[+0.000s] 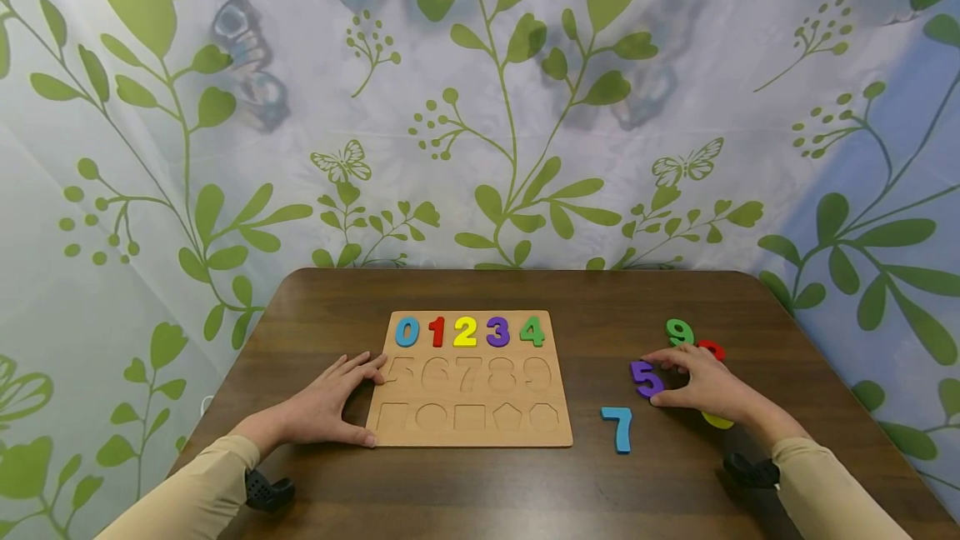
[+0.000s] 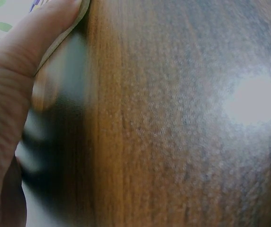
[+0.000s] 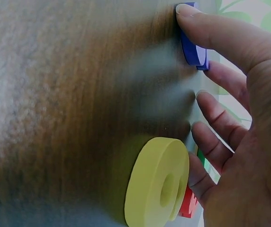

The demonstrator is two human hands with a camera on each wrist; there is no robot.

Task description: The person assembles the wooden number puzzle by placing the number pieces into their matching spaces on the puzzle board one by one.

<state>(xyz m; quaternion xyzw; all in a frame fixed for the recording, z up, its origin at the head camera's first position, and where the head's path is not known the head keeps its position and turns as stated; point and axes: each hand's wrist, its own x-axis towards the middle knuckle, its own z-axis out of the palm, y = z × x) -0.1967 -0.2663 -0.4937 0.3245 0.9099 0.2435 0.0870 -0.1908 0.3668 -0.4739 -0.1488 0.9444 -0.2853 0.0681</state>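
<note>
A wooden number board (image 1: 470, 433) lies on the table, with the blue 0 (image 1: 407, 332), red 1 (image 1: 437, 332), yellow 2 (image 1: 465, 332), purple 3 (image 1: 498, 332) and green 4 (image 1: 532, 331) in its top row. Its outlines for 5 to 9 and for shapes hold no pieces. My left hand (image 1: 324, 403) rests at the board's left edge, thumb by the near corner and fingers spread along the side. On the table to the board's right, my right hand (image 1: 708, 386) pinches a purple number 5 (image 3: 192, 49) between thumb and index finger.
A blue 7 (image 1: 618, 427) lies between the board and my right hand. Around that hand are a green 9 (image 1: 680, 332), a partly hidden red piece (image 1: 712, 349) and a yellow piece (image 3: 147, 184) with a round hole. Behind the brown table (image 1: 600, 294) hangs a leaf-patterned curtain (image 1: 480, 107).
</note>
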